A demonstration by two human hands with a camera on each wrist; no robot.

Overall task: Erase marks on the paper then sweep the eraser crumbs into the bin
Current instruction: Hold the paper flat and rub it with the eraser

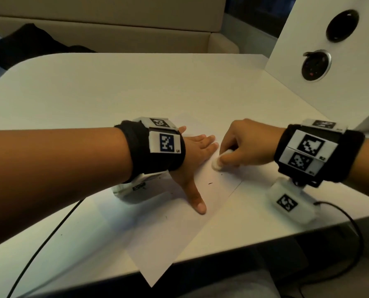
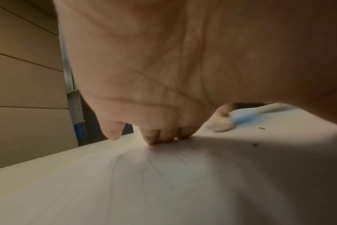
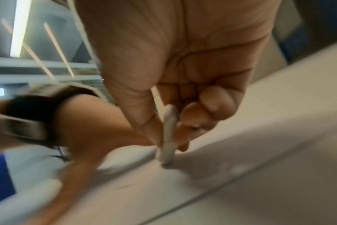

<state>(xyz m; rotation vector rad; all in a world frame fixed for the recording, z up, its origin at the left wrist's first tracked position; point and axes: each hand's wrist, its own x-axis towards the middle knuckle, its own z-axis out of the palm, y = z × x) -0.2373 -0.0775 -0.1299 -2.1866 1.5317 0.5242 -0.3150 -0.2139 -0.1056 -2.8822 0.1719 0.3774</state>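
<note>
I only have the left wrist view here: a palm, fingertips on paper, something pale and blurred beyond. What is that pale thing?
Observer: An eraser, pinched between the right hand's thumb and fingers, its tip on the paper.
Operator: Is the left hand flat?
Observer: Yes, the left hand lies spread on the sheet, thumb pointing toward the person.
Operator: Any bin nearby?
Observer: None shows in any view; the paper's near corner overhangs the table edge.
</note>
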